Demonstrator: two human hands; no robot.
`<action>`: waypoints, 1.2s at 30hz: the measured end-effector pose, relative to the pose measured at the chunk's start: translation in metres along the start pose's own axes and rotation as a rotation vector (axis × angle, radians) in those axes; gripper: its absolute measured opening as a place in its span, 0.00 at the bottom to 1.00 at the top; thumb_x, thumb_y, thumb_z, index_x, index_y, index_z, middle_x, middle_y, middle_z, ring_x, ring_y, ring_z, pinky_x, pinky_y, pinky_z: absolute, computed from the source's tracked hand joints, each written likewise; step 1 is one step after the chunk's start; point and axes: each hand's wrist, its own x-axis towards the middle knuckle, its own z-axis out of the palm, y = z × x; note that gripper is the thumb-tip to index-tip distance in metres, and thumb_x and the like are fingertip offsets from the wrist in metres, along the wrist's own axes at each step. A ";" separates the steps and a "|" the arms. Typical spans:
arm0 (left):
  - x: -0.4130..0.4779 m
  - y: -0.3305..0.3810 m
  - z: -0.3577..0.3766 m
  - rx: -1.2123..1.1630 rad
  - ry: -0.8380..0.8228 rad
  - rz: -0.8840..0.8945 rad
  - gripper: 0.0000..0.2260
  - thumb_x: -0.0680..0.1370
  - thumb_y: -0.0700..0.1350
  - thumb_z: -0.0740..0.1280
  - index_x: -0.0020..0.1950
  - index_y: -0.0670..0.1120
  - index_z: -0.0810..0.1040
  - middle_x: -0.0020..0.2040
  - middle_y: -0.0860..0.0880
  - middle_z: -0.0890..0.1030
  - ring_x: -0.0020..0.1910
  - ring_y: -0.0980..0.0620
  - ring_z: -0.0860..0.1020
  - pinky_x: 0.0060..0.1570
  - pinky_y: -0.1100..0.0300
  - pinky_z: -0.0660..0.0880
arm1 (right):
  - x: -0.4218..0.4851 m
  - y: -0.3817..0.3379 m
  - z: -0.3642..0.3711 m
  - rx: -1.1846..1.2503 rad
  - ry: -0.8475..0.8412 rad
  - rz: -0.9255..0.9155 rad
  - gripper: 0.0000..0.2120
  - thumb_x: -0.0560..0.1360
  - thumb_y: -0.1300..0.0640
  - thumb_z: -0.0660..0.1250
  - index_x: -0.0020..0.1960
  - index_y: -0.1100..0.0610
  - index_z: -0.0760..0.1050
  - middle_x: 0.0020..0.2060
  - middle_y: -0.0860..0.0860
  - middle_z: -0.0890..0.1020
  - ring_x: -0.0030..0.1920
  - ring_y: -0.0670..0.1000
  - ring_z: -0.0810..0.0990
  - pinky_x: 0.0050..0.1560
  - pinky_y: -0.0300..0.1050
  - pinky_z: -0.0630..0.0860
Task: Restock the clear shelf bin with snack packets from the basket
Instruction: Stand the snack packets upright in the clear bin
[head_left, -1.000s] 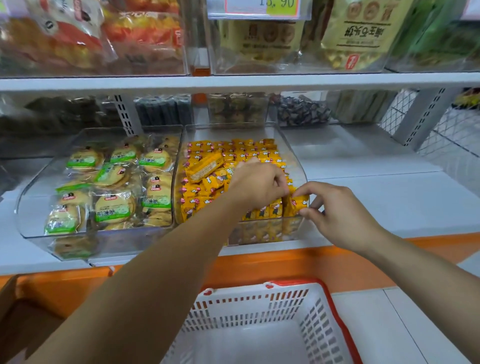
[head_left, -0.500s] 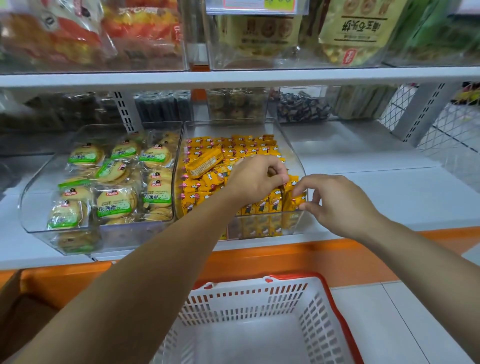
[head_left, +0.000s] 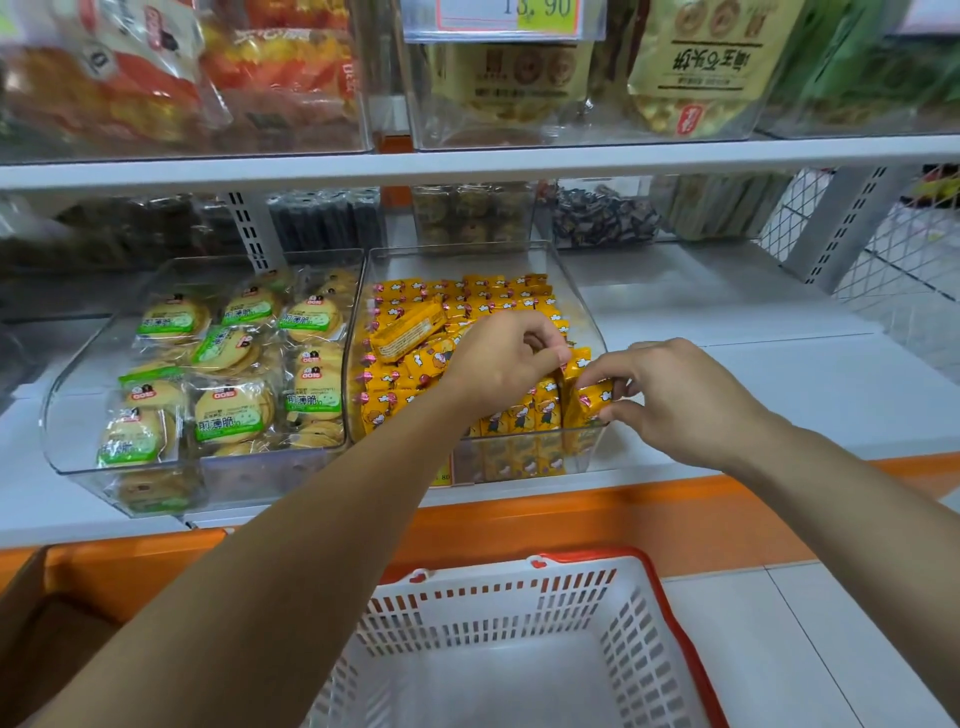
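Shelf (head_left: 779, 374) is spanning the full width, white deck with an orange front edge; white basket (head_left: 631, 623) with a red rim is sitting below it, near the bottom of the view; two clear bins are sitting side by side on the shelf, walls touching; left bin (head_left: 78, 405) is holding round biscuits in green-labelled wrappers; clear shelf bin (head_left: 519, 260) on the right is holding the yellow snack packets (head_left: 467, 296), lying flat at the back and standing upright in a row along the front wall; both forearms are reaching in over the basket; left hand (head_left: 506, 358) is hovering over the front row, fingers curled down onto the packet tops, probably pinching one, though the knuckles are blocking the contact point; right hand (head_left: 680, 395) is working at the bin's front-right corner, thumb and fingertips pinching a single packet (head_left: 589, 402) held upright at the end of the front row, touching its neighbour.
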 end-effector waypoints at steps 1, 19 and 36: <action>0.000 0.000 0.000 -0.003 -0.001 0.003 0.05 0.79 0.47 0.72 0.44 0.53 0.81 0.39 0.59 0.79 0.39 0.60 0.77 0.43 0.57 0.78 | 0.000 0.001 0.001 -0.020 0.009 -0.015 0.14 0.73 0.54 0.75 0.57 0.42 0.81 0.40 0.46 0.80 0.45 0.51 0.80 0.46 0.50 0.77; 0.005 0.004 0.003 0.319 -0.061 0.110 0.09 0.80 0.55 0.69 0.58 0.58 0.85 0.44 0.65 0.85 0.43 0.63 0.78 0.52 0.52 0.74 | -0.025 -0.001 0.032 -0.241 -0.094 -0.019 0.20 0.77 0.46 0.62 0.68 0.44 0.70 0.64 0.40 0.70 0.55 0.51 0.80 0.46 0.47 0.77; 0.019 0.006 0.004 0.507 -0.121 0.129 0.10 0.75 0.63 0.72 0.50 0.60 0.84 0.37 0.65 0.74 0.47 0.55 0.71 0.50 0.56 0.62 | -0.034 -0.007 0.041 -0.210 -0.053 0.002 0.21 0.77 0.44 0.61 0.69 0.47 0.67 0.65 0.44 0.68 0.52 0.52 0.79 0.39 0.46 0.75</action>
